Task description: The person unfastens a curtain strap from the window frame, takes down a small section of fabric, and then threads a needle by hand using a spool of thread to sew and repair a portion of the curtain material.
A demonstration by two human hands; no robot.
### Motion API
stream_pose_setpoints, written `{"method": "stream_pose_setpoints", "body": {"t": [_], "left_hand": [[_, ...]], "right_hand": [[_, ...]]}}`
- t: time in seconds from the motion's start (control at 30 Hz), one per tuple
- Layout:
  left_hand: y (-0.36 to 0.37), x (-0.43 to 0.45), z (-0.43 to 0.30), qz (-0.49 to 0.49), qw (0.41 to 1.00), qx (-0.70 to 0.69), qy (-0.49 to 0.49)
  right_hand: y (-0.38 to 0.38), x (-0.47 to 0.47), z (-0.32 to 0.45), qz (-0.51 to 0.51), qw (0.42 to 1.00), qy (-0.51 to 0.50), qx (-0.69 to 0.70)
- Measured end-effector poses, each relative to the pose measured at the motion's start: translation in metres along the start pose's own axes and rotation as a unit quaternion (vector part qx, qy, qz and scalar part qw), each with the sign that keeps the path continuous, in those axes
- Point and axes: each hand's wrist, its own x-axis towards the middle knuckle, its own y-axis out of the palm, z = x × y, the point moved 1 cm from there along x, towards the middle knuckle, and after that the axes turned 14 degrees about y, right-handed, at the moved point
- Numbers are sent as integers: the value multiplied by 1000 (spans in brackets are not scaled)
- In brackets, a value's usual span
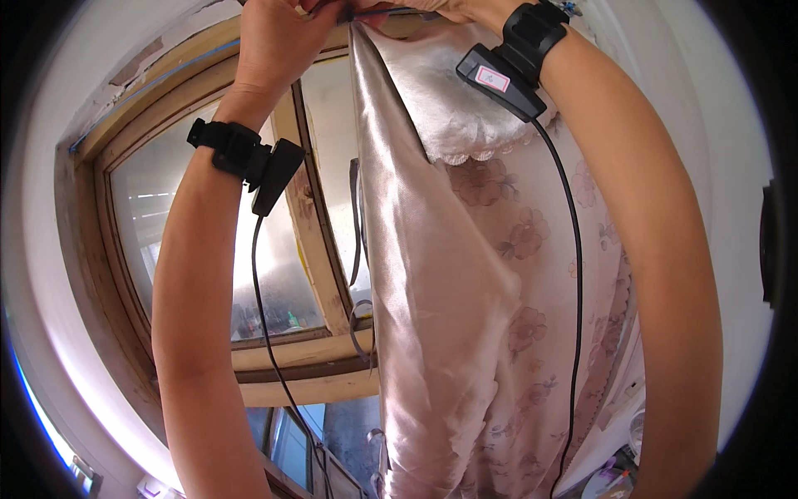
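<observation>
Both hands are raised at the top edge of the head view, in front of a window. My left hand [283, 43] pinches the top corner of a shiny satin curtain [405, 249], close to a blue cord [380, 11]; its fingertips are partly cut off. My right hand [458, 7] is just right of it, at the curtain's top edge, its fingers mostly hidden or out of view. The satin hangs down in folds, with thin ties along its left edge. Behind it to the right hangs a floral curtain [530, 237] with a scalloped valance.
A wooden-framed window [312, 206] with frosted panes fills the left. Peeling plaster [140, 61] borders it above. Each wrist wears a black strapped device with a cable [580, 268] hanging down. Small items lie on a surface [608, 483] at the lower right.
</observation>
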Motion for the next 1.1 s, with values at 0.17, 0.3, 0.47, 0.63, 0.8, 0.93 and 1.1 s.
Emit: {"method": "stream_pose_setpoints", "body": {"t": [0.17, 0.3, 0.47, 0.63, 0.8, 0.93, 1.1], "left_hand": [[0, -5, -1, -14, 999, -12, -36], [6, -8, 0, -36, 998, -11, -51], [6, -5, 2, -19, 999, 43, -13], [3, -6, 5, -82, 989, -117, -49], [5, -4, -8, -11, 996, 88, 23], [-1, -10, 0, 2, 994, 109, 23], [5, -13, 4, -12, 998, 49, 28]], "right_hand": [[5, 7, -7, 20, 996, -17, 83], [-8, 7, -3, 39, 999, -21, 21], [-15, 2, -2, 64, 998, -21, -2], [8, -61, 39, -132, 986, -3, -99], [-7, -1, 0, 7, 999, -30, -22], [0, -8, 10, -28, 995, -60, -73], [-9, 3, -6, 34, 997, -39, 53]]}}
